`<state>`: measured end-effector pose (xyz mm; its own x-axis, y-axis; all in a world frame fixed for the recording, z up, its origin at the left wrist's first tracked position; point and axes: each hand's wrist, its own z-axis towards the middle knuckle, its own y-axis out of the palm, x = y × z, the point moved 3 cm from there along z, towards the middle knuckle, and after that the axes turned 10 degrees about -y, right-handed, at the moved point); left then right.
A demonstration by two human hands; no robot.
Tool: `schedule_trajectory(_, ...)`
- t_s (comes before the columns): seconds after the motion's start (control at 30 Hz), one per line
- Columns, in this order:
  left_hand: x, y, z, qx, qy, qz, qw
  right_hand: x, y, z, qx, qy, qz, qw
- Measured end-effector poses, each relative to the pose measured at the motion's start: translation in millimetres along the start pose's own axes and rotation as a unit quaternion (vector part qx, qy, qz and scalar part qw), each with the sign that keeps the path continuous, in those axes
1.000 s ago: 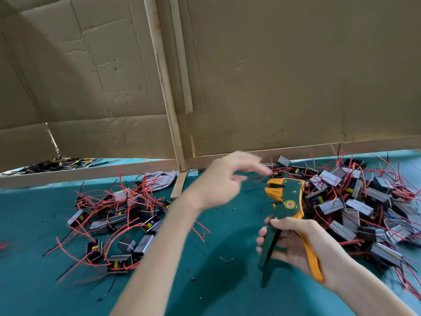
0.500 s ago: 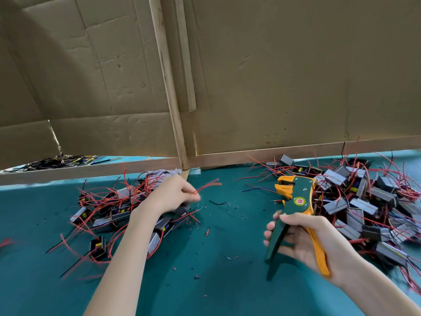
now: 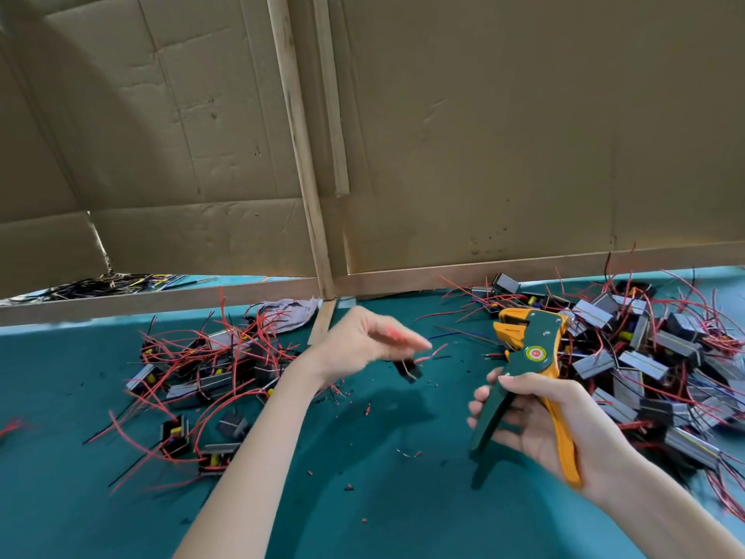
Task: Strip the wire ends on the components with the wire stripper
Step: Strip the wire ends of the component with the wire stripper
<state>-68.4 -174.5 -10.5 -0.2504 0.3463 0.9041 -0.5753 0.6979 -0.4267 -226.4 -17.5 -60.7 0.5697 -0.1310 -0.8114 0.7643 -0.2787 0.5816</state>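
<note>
**Component left, wire stripper (image 3: 528, 357) right**

I see the left hand (image 3: 363, 340), blurred, its fingers pinching 1 component (image 3: 408, 368) just above the worktop (image 3: 403, 510). The right hand (image 3: 540, 421) grips the stripper's handles, near the right pile (image 3: 653, 357).

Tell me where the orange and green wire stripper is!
In the head view, the wire stripper is on the right side, held in the right hand above the teal table, just left of the big pile of components.

Teal table (image 3: 60, 498), component pile left (image 3: 209, 369), larger pile right (image 3: 645, 357), scattered insulation bits (image 3: 407, 453)
</note>
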Motion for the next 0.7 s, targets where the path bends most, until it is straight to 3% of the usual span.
schedule_trajectory(0.17, -14, -5, -4, -0.075, -0.077, 0.203, 0.973, -2, -1, 0, 0.008, -0.004, 0.004, 1.0)
schedule_trajectory(0.37, -14, -13, -8, -0.071, -0.157, 0.13, 0.976, -1, -2, 1, 0.01, -0.003, 0.005, 1.0)
schedule_trajectory(0.53, -4, -23, -10, -0.013, -0.152, 0.171, 0.973, 1, -4, 2, 0.005, 0.002, 0.001, 1.0)
schedule_trajectory(0.7, 33, -32, -13, 0.15, -0.05, 0.158, 0.975, 4, -5, 5, 0.004, 0.013, 0.002, 1.0)
